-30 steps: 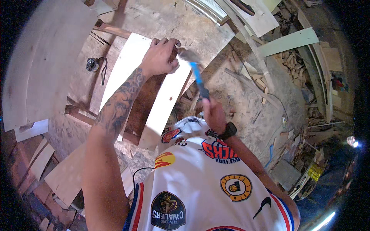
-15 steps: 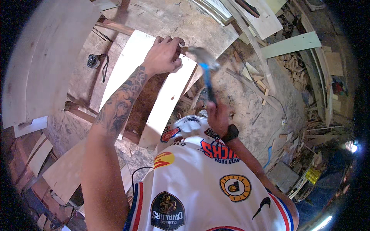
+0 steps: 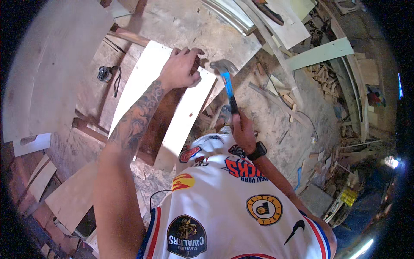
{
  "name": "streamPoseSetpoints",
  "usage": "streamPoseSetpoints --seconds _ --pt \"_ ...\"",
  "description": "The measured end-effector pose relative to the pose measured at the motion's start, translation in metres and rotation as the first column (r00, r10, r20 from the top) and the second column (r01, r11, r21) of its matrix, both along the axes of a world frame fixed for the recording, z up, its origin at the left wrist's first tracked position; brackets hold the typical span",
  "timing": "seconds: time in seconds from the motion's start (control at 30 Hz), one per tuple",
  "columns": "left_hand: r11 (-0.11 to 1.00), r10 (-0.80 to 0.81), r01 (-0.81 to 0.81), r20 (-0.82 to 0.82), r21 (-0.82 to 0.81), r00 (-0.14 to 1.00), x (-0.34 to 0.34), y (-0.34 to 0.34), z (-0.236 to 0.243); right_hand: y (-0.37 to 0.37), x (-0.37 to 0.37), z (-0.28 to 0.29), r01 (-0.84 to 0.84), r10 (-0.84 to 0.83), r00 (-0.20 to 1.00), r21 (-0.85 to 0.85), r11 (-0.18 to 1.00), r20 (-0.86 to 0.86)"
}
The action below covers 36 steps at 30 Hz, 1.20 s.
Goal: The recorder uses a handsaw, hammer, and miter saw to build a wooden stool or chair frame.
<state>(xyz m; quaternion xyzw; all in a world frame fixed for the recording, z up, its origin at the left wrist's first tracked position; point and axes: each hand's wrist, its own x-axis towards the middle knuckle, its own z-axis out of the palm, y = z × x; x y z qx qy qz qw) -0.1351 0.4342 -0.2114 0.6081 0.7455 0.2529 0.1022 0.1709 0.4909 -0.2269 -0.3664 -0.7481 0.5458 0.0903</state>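
My left hand [image 3: 180, 69], fingers curled, grips the upper end of a wooden frame with two pale boards [image 3: 140, 73] and dark brown wood [image 3: 166, 112] between them; whether a small piece is pinched in my fingertips I cannot tell. My right hand [image 3: 243, 131] is closed round the grip of a hammer with a blue-and-black handle [image 3: 227, 86] and a metal head [image 3: 222, 65], which is raised just right of my left hand, beside the board's end.
Large pale sheet [image 3: 43, 77] at left; small coiled-cord tool [image 3: 105, 74] on the floor; handsaw [image 3: 271, 13] on a board at top; long planks [image 3: 286, 77], offcuts [image 3: 327, 82] and cluttered scrap at right; loose panels [image 3: 69, 198] at lower left.
The hammer has swung beside my left hand: near my fingers earlier, then blurred farther right, now slightly back leftward. The boards and left hand sit a little lower in view.
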Motion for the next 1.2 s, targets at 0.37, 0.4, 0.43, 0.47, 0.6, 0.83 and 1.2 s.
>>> streamPoseSetpoints --seconds 0.37,0.4,0.43,0.47,0.6,0.83,1.2 --pt "0.847 0.275 -0.489 0.614 0.21 0.74 -0.001 0.016 -0.004 0.023 0.017 -0.006 -0.193 0.167 0.962 0.102 0.976 0.217" --pt "0.84 0.322 -0.508 0.579 0.189 0.749 -0.008 0.022 -0.002 0.027 0.016 -0.009 -0.171 0.141 0.963 0.118 0.978 0.231" --pt "0.829 0.37 -0.532 0.543 0.173 0.754 -0.014 0.027 0.002 0.031 0.017 -0.012 -0.171 0.144 0.964 0.104 0.98 0.223" --pt "0.833 0.376 -0.529 0.535 0.163 0.756 -0.022 0.037 0.001 0.037 0.02 -0.014 -0.215 0.182 0.96 0.143 0.966 0.211" --pt "0.876 0.46 -0.479 0.2 0.06 0.865 -0.066 0.093 -0.021 0.045 0.024 -0.027 -0.266 0.237 0.947 0.113 0.957 0.218" --pt "0.793 0.565 -0.576 -0.114 -0.197 0.817 -0.063 0.153 -0.061 0.061 0.018 -0.02 -0.338 0.32 0.889 -0.003 0.941 0.328" --pt "0.898 0.35 -0.437 0.518 0.051 0.78 -0.037 0.085 -0.005 0.051 0.023 -0.055 -0.3 0.312 0.919 -0.084 0.95 0.24"
